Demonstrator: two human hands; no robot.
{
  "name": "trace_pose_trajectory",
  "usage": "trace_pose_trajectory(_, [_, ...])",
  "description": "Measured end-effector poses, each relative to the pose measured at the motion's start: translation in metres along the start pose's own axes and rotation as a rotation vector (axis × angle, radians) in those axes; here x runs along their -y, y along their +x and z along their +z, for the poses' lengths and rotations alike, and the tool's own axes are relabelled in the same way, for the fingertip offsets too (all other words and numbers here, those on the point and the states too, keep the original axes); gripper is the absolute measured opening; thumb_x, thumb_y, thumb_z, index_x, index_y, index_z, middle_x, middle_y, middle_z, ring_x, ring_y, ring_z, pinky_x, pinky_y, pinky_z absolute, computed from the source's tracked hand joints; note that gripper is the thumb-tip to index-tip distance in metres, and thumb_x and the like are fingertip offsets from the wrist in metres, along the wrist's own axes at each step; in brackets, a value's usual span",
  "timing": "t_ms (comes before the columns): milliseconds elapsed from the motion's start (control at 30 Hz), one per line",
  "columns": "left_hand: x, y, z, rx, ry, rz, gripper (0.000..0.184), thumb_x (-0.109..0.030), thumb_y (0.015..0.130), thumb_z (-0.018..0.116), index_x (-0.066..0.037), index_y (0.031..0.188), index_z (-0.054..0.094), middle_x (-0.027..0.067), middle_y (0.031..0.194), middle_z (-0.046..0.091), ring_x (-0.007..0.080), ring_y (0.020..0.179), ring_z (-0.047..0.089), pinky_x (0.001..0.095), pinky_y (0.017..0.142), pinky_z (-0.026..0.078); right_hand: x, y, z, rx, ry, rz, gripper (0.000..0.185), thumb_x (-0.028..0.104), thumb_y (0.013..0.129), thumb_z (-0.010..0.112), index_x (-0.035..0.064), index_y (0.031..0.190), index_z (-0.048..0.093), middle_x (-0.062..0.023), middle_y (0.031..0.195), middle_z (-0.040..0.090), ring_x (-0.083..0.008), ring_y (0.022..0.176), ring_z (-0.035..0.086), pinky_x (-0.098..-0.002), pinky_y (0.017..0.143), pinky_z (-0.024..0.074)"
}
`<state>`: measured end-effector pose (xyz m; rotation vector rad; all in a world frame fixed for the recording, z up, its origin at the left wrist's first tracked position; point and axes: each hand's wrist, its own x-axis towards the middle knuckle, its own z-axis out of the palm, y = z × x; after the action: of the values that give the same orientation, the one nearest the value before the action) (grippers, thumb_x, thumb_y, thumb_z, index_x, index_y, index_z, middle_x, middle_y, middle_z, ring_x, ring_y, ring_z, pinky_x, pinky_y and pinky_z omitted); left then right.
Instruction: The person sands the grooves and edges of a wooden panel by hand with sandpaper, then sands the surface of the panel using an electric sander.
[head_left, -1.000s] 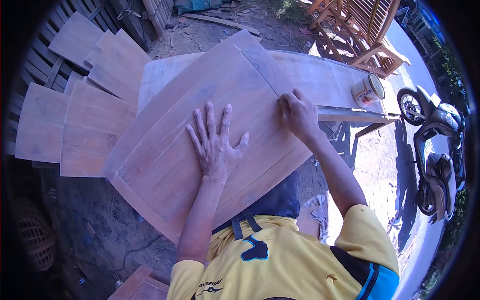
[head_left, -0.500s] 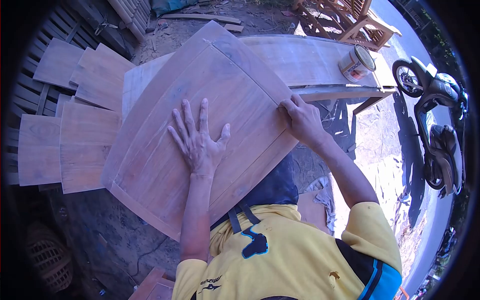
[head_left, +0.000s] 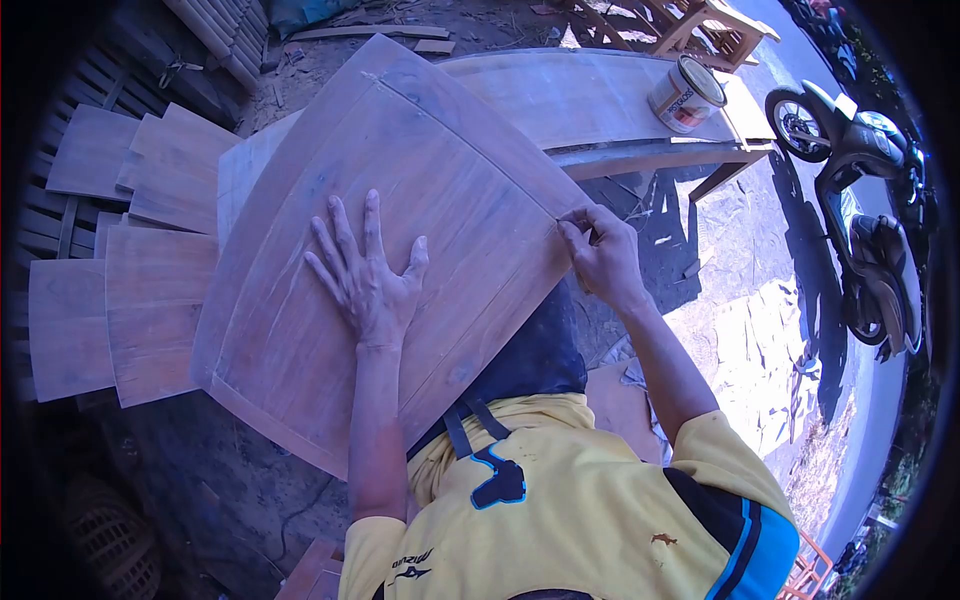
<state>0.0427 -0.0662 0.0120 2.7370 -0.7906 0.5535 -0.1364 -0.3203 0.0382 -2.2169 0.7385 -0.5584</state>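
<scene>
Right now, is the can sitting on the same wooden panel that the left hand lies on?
No, the can stands on the table beyond, while the left hand lies spread on the wooden panel.

Beyond the counter (head_left: 560,95), littered dirt ground (head_left: 490,20) is shown, with a wooden chair (head_left: 725,22) placed behind the counter's right end. To the counter's right, a motorcycle (head_left: 885,245) is parked beside a paved road (head_left: 868,410) in bright sunlight. To its left, wooden slats (head_left: 38,222) are shaded.

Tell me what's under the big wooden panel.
Past the edges of the wooden panel show a long wooden table and dark trousers; whatever lies directly beneath is covered.
</scene>
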Motion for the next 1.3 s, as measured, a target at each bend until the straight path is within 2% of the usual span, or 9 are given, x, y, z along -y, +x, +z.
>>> trace_pose_trajectory(33, [0.000,0.000,0.000,0.001,0.001,0.001,0.088,-0.064,0.097,0.063,-0.033,0.172,0.030,0.0161,0.180,0.020,0.0472,0.164,0.017,0.0688,0.130,0.012,-0.001,0.003,0.001,-0.060,-0.035,-0.145,0.013,0.015,0.096,0.077,0.0029,0.101,0.075,-0.0130,0.094,0.075,-0.0301,0.074,0.075,-0.0416,0.067,0.0581])
trace_pose_trajectory(133, [0.000,0.000,0.001,-0.002,0.003,-0.002,0.087,-0.063,0.097,0.063,-0.032,0.172,0.030,0.0162,0.179,0.020,0.0474,0.164,0.018,0.0689,0.130,0.012,-0.002,0.008,0.003,-0.027,-0.191,-0.257,0.012,0.017,0.097,0.075,0.0057,0.102,0.074,-0.0139,0.102,0.071,-0.0362,0.082,0.074,-0.0452,0.069,0.0584])
trace_pose_trajectory(333, [-0.001,-0.001,0.002,-0.008,0.012,0.015,0.087,-0.063,0.098,0.062,-0.032,0.172,0.030,0.0166,0.179,0.021,0.0477,0.164,0.018,0.0695,0.130,0.013,0.010,0.028,0.018,-0.026,-0.352,-0.412,0.009,0.017,0.099,0.070,0.0084,0.103,0.069,-0.0128,0.103,0.067,-0.0367,0.084,0.073,-0.0475,0.068,0.0589])
trace_pose_trajectory(567, [0.000,0.000,0.001,0.012,0.014,0.004,0.088,-0.064,0.098,0.062,-0.032,0.173,0.029,0.0173,0.179,0.020,0.0478,0.164,0.017,0.0700,0.130,0.013,0.004,0.022,0.013,0.045,-0.393,-0.335,0.010,0.017,0.100,0.070,0.0083,0.102,0.067,-0.0129,0.103,0.066,-0.0379,0.083,0.073,-0.0495,0.069,0.0586])
trace_pose_trajectory(667, [-0.001,-0.002,0.001,0.016,0.005,0.006,0.088,-0.063,0.097,0.063,-0.033,0.173,0.029,0.0174,0.179,0.020,0.0478,0.164,0.016,0.0700,0.130,0.013,0.008,0.032,0.022,-0.037,-0.329,-0.417,0.011,0.018,0.100,0.070,0.0086,0.104,0.068,-0.0134,0.104,0.067,-0.0379,0.084,0.073,-0.0496,0.070,0.0592])
trace_pose_trajectory(833, [-0.002,0.001,-0.001,0.011,0.006,-0.014,0.089,-0.063,0.097,0.063,-0.032,0.173,0.029,0.0178,0.179,0.020,0.0480,0.164,0.015,0.0702,0.130,0.012,0.003,0.020,0.001,0.118,-0.417,-0.293,0.012,0.019,0.100,0.070,0.0077,0.105,0.069,-0.0151,0.107,0.068,-0.0387,0.086,0.074,-0.0507,0.074,0.0596])
trace_pose_trajectory(1067, [-0.005,0.001,-0.005,0.018,-0.007,-0.001,0.089,-0.058,0.096,0.067,-0.030,0.172,0.031,0.0181,0.179,0.021,0.0480,0.164,0.015,0.0700,0.130,0.011,0.069,0.116,0.076,0.047,-0.317,-0.436,0.016,0.017,0.101,0.062,0.0042,0.101,0.071,-0.0206,0.110,0.069,-0.0442,0.090,0.073,-0.0532,0.081,0.0594])
trace_pose_trajectory(1167, [-0.004,0.001,-0.009,0.028,-0.020,-0.014,0.089,-0.057,0.095,0.068,-0.030,0.172,0.033,0.0178,0.179,0.021,0.0474,0.164,0.015,0.0700,0.130,0.011,0.077,0.126,0.076,0.058,-0.295,-0.493,0.017,0.018,0.102,0.062,0.0037,0.101,0.071,-0.0221,0.111,0.069,-0.0444,0.090,0.073,-0.0541,0.082,0.0594])
trace_pose_trajectory(1300, [-0.007,0.000,-0.009,0.033,-0.057,-0.046,0.088,-0.057,0.095,0.068,-0.031,0.171,0.033,0.0173,0.179,0.022,0.0466,0.164,0.015,0.0701,0.130,0.011,0.029,0.064,0.025,0.133,-0.375,-0.362,0.015,0.020,0.103,0.065,0.0079,0.107,0.073,-0.0156,0.107,0.069,-0.0422,0.090,0.072,-0.0521,0.080,0.0573])
